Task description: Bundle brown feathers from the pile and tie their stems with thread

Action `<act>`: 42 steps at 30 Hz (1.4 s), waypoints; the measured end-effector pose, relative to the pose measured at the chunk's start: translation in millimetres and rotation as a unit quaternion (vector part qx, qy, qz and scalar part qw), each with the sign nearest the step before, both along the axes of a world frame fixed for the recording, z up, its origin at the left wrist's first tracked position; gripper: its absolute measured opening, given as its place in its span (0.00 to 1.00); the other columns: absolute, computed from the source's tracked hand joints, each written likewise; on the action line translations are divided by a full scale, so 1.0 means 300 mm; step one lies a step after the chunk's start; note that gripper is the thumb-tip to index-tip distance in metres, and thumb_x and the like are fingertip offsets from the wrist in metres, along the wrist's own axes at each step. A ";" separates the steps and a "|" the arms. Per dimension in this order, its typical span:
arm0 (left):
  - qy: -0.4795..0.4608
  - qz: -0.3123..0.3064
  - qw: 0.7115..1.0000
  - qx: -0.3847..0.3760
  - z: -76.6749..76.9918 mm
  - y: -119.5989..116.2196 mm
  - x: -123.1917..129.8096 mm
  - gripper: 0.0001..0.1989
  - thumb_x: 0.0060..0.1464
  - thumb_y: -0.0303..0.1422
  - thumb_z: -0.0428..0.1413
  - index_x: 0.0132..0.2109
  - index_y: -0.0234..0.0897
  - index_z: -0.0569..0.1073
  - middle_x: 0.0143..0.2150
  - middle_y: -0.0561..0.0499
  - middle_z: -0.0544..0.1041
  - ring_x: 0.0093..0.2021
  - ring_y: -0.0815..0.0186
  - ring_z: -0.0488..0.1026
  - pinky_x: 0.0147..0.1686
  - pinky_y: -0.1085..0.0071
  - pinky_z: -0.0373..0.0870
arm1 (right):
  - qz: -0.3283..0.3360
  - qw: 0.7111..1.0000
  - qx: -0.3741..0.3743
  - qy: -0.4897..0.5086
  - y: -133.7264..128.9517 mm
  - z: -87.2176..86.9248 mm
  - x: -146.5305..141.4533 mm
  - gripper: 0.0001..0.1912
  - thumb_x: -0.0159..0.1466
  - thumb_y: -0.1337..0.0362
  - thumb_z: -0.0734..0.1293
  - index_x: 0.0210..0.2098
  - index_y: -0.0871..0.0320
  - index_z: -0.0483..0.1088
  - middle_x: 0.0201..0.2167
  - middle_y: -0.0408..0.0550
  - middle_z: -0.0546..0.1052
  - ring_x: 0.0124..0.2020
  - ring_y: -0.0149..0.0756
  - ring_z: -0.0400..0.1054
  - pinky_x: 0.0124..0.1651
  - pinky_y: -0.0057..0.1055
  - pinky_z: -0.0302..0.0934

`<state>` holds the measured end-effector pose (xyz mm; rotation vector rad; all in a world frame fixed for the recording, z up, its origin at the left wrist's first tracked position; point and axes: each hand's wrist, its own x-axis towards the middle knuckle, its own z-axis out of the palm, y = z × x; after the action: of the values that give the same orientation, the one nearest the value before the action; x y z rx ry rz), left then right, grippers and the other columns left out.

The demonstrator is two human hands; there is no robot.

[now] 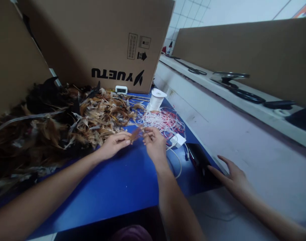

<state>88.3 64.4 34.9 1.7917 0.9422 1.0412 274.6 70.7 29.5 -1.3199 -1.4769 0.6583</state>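
Note:
My left hand (115, 144) pinches a brown feather (135, 134) between thumb and fingertips, above the blue table (110, 182). At the feather's other end, the fingers of my right hand (155, 142) are closed on its tip. To the left spreads a large heap of brown, tan and black feathers (97, 113). Just beyond my right hand lies a tangle of white and red strips (163, 118), with a white spool (156, 98) standing by it.
Another person's hand (230, 172) touches a black phone-like device (199, 157) at the right edge. Beside it lie a white charger (178, 140) and cable. A cardboard box (92, 40) and a small digital display (121, 89) stand behind. Scissors (196, 71) rest on the ledge (258, 110).

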 end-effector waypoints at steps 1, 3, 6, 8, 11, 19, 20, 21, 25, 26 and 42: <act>0.023 0.000 1.000 0.015 -0.016 0.021 -0.014 0.09 0.52 0.37 0.56 0.32 0.38 0.79 0.45 0.43 0.77 0.48 0.59 0.73 0.52 0.62 0.65 | 0.002 1.000 -0.004 0.005 0.004 -0.010 0.000 0.10 0.59 0.65 0.61 0.40 0.56 0.67 0.24 0.41 0.72 0.25 0.33 0.69 0.32 0.31 0.63; 0.052 0.001 0.998 0.029 -0.039 0.077 -0.056 0.09 0.51 0.37 0.57 0.31 0.39 0.80 0.47 0.43 0.77 0.50 0.59 0.72 0.53 0.63 0.63 | 0.006 1.000 -0.012 0.018 0.011 -0.024 -0.001 0.12 0.59 0.65 0.61 0.42 0.57 0.68 0.24 0.41 0.73 0.25 0.32 0.69 0.31 0.30 0.63; 0.038 0.055 0.998 0.021 -0.048 0.173 -0.133 0.09 0.44 0.39 0.61 0.30 0.39 0.80 0.46 0.43 0.78 0.48 0.58 0.73 0.52 0.64 0.64 | 0.008 0.998 -0.023 0.063 0.022 -0.026 -0.005 0.15 0.58 0.64 0.62 0.45 0.58 0.69 0.25 0.42 0.74 0.25 0.32 0.69 0.32 0.30 0.63; -0.023 0.137 0.990 -0.014 -0.046 0.226 -0.176 0.12 0.35 0.41 0.66 0.25 0.37 0.78 0.40 0.43 0.79 0.45 0.56 0.74 0.46 0.64 0.69 | 0.009 0.993 -0.042 0.112 0.028 -0.018 -0.007 0.15 0.57 0.63 0.64 0.43 0.58 0.70 0.26 0.43 0.75 0.26 0.32 0.69 0.31 0.30 0.62; -0.069 0.188 0.979 -0.027 -0.031 0.252 -0.200 0.17 0.36 0.46 0.65 0.27 0.35 0.77 0.34 0.44 0.79 0.35 0.58 0.76 0.34 0.66 0.73 | 0.011 0.976 -0.085 0.202 0.030 0.001 -0.009 0.11 0.53 0.63 0.67 0.35 0.60 0.72 0.24 0.44 0.75 0.25 0.31 0.66 0.28 0.28 0.59; -0.195 0.116 0.956 -0.187 0.094 0.012 -0.039 0.11 0.46 0.40 0.62 0.32 0.35 0.75 0.26 0.48 0.76 0.22 0.69 0.71 0.16 0.77 0.66 | 0.189 0.894 -0.138 0.383 -0.047 0.118 -0.017 0.07 0.54 0.61 0.68 0.29 0.57 0.66 0.25 0.43 0.76 0.23 0.28 0.65 0.28 0.27 0.59; -0.203 0.100 0.953 -0.202 0.104 -0.025 -0.021 0.11 0.48 0.39 0.62 0.33 0.35 0.75 0.25 0.49 0.75 0.20 0.70 0.70 0.15 0.77 0.64 | 0.208 0.888 -0.135 0.386 -0.062 0.142 -0.018 0.07 0.55 0.61 0.67 0.30 0.56 0.66 0.28 0.44 0.76 0.26 0.30 0.66 0.29 0.28 0.61; -0.206 0.086 0.950 -0.219 0.110 -0.060 -0.006 0.10 0.49 0.39 0.61 0.33 0.35 0.75 0.24 0.50 0.75 0.19 0.71 0.69 0.14 0.78 0.63 | 0.225 0.887 -0.125 0.384 -0.076 0.165 -0.020 0.07 0.55 0.61 0.67 0.32 0.55 0.66 0.32 0.45 0.76 0.29 0.31 0.68 0.31 0.29 0.62; -0.221 0.068 0.934 -0.271 0.094 -0.155 0.017 0.11 0.51 0.39 0.60 0.31 0.35 0.74 0.22 0.53 0.73 0.17 0.73 0.66 0.14 0.79 0.60 | 0.258 0.896 -0.075 0.352 -0.096 0.217 -0.034 0.06 0.54 0.63 0.68 0.29 0.54 0.65 0.28 0.40 0.73 0.27 0.29 0.65 0.32 0.29 0.63; -0.224 0.068 0.932 -0.276 0.083 -0.166 0.018 0.11 0.51 0.39 0.60 0.31 0.34 0.74 0.21 0.53 0.73 0.16 0.74 0.65 0.14 0.78 0.61 | 0.271 0.896 -0.079 0.344 -0.092 0.213 -0.041 0.05 0.55 0.63 0.68 0.29 0.54 0.66 0.24 0.39 0.71 0.24 0.27 0.64 0.30 0.28 0.62; -0.267 0.105 0.914 -0.287 -0.012 -0.158 0.018 0.10 0.50 0.38 0.61 0.30 0.34 0.78 0.26 0.49 0.77 0.21 0.71 0.70 0.21 0.75 0.70 | 0.224 0.930 -0.114 0.266 -0.062 0.061 -0.117 0.05 0.54 0.64 0.70 0.28 0.58 0.69 0.24 0.41 0.75 0.26 0.29 0.69 0.28 0.26 0.62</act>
<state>93.6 16.9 31.2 0.8712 0.9701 1.1534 239.4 52.2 47.7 -0.8593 -1.2684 1.4026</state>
